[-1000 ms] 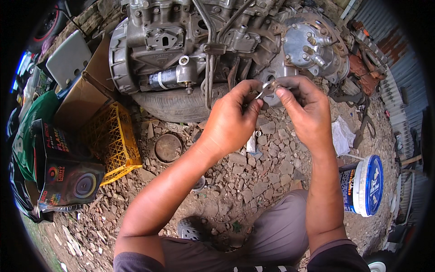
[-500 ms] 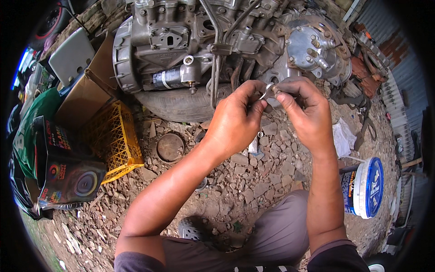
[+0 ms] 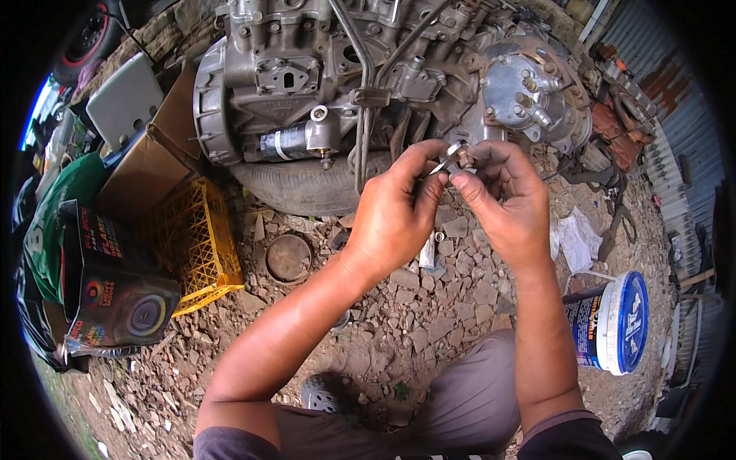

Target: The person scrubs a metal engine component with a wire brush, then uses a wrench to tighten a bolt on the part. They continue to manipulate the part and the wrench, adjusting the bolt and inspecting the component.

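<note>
My left hand [image 3: 399, 207] pinches a thin silver metal piece, perhaps a small wrench [image 3: 448, 158], below the engine. My right hand [image 3: 502, 203] has its fingertips closed around a small hex metal fitting [image 3: 465, 159] at that piece's ringed end; the fingers partly hide both. Just beyond them are the grey engine block [image 3: 280, 107], a round silver housing with fittings [image 3: 514, 96] and a black cylindrical filter [image 3: 280, 143].
The engine lies over a tire [image 3: 287, 188]. A cardboard box [image 3: 142, 169], yellow crate [image 3: 211, 253] and black box [image 3: 115, 291] sit left on rubble. A round tin [image 3: 287, 257] lies mid-ground; a blue-lidded bucket [image 3: 629, 322] and white plastic bag [image 3: 575, 238] are right.
My right hand has moved slightly left and down, closer to my left hand, fingertips further round the small fitting. Both hands still hold the pieces together.
</note>
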### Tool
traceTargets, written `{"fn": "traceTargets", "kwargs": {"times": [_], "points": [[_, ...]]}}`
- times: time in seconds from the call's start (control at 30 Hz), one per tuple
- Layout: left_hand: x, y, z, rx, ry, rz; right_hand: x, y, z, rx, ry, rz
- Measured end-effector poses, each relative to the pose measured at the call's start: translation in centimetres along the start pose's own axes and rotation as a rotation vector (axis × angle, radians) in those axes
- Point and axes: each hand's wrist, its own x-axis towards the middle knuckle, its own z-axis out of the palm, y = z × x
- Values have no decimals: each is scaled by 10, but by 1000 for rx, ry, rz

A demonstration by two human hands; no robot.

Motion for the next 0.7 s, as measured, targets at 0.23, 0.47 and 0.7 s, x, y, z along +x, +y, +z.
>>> {"fn": "traceTargets", "kwargs": {"times": [0.23, 0.47, 0.7], "points": [[0, 0, 7, 60, 78, 112, -4, -8, 7, 136, 82, 92], [0, 3, 4, 94, 82, 170, -4, -9, 4, 84, 38, 158], [1, 5, 0, 141, 76, 204, -4, -10, -1, -121, -9, 54]]}}
